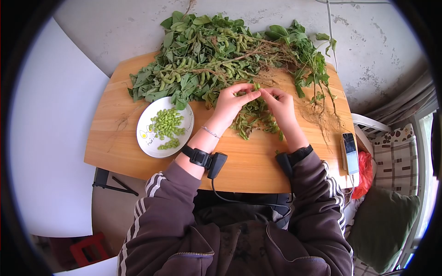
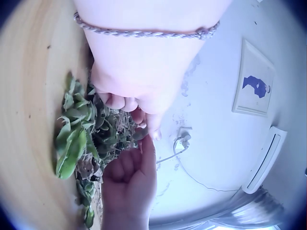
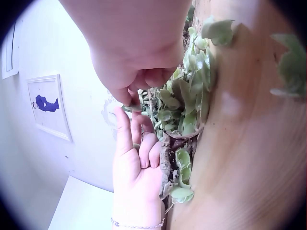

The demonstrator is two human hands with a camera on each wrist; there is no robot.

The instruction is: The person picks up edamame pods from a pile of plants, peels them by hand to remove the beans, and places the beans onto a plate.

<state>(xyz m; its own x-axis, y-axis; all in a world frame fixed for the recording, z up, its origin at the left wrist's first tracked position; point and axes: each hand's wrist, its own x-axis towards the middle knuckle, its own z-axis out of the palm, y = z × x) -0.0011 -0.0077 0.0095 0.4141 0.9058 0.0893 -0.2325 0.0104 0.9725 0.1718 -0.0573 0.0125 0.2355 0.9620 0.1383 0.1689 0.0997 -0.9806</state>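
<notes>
In the head view, my left hand (image 1: 230,102) and right hand (image 1: 282,108) meet above the table, fingertips together at a small green soybean pod (image 1: 257,86). The right wrist view shows the pod (image 3: 133,108) pinched between right thumb and finger, with the left thumb right at its edge. The left hand's other fingers curl inward. Below both hands lies a heap of opened pod shells (image 1: 253,117). Left of my left forearm, a white plate (image 1: 145,117) holds a pile of shelled green soybeans (image 1: 166,123).
Uprooted soybean plants (image 1: 202,60) with leaves, pods and roots cover the back of the wooden table (image 1: 230,161). A phone (image 1: 350,149) lies at the right edge. Beyond it stands a chair with a green cushion (image 1: 384,225) and a red plastic bag (image 1: 363,172).
</notes>
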